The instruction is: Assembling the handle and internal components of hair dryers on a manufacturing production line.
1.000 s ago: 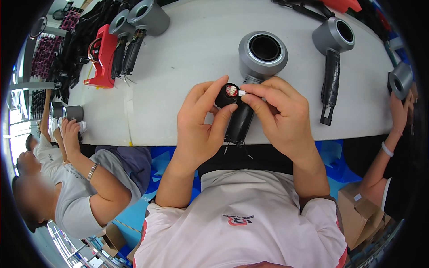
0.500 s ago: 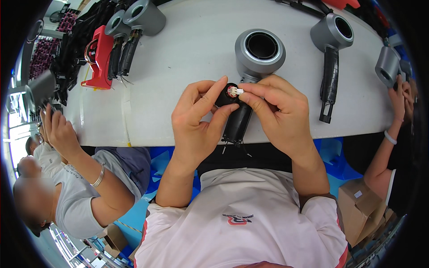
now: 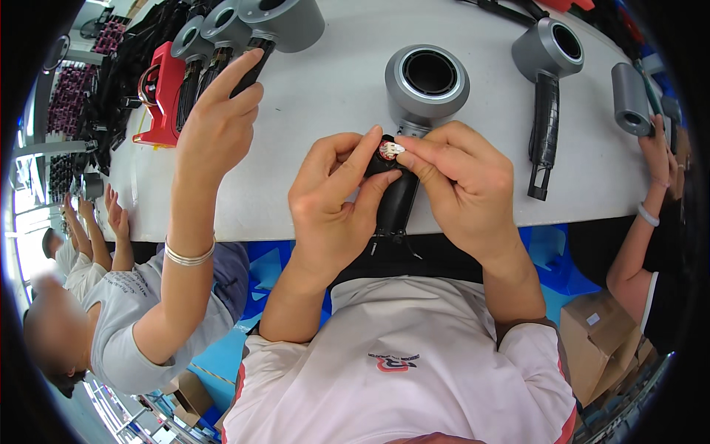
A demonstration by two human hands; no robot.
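In front of me lies a hair dryer with a grey round head [image 3: 403, 100] and a black handle [image 3: 396, 207] that points toward me. My left hand [image 3: 329, 196] grips a small black cylindrical part [image 3: 372, 166] between thumb and fingers, over the handle. Its open end shows red and pale wiring. At that end, my right hand [image 3: 470, 181] pinches a small white connector [image 3: 399, 149] between thumb and forefinger. Thin wire ends [image 3: 416, 255] stick out from the near end of the handle. Whether the connector is fully seated is hidden by my fingertips.
Another grey hair dryer [image 3: 536, 55] lies to the right on the white table [image 3: 325, 96]. A red tape dispenser [image 3: 164, 96] and several dryers stand at the back left, where a co-worker's hand [image 3: 222, 122] reaches in. A second co-worker's hand [image 3: 654, 152] is at the far right.
The left co-worker's arm has swung across to the back left with another dryer. The right co-worker's grey cylinder has turned upright. My hands have barely moved; the white connector has tilted slightly.
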